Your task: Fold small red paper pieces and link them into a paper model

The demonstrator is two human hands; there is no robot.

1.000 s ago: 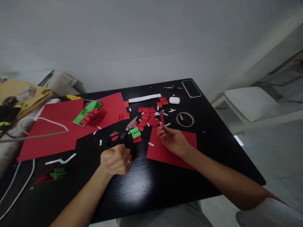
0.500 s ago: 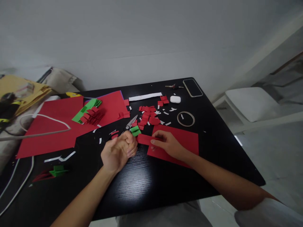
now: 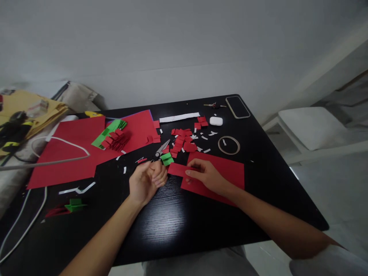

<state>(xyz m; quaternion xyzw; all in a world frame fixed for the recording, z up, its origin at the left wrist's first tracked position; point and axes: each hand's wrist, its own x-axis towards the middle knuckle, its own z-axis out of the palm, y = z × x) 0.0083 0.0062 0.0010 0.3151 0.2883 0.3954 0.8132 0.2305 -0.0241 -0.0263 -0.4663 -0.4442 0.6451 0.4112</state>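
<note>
My right hand (image 3: 205, 174) pinches a red paper strip (image 3: 176, 169) between thumb and fingers, just over the near left part of a red paper sheet (image 3: 227, 172). My left hand (image 3: 148, 180) is turned palm up with its fingers curled in at the strip's left end. Whether those fingers hold anything is hidden. Scissors (image 3: 161, 150) lie just beyond the left hand, blades pointing away to the right, their handles mostly out of sight. A folded green paper piece (image 3: 166, 158) sits beside them. Several small folded red paper pieces (image 3: 181, 138) lie beyond.
Red sheets (image 3: 71, 153) cover the table's left, bearing a green strip (image 3: 105, 134) and folded red pieces. White scraps, a tape ring (image 3: 229, 145), a white case (image 3: 216, 121), keys (image 3: 215, 105) and a phone (image 3: 237, 107) are on the right. A white cable (image 3: 57, 163) crosses the left.
My left hand's fingers have curled in more tightly, and the hand has turned slightly. The right hand keeps its hold on the red strip. The whole view has shifted slightly.
</note>
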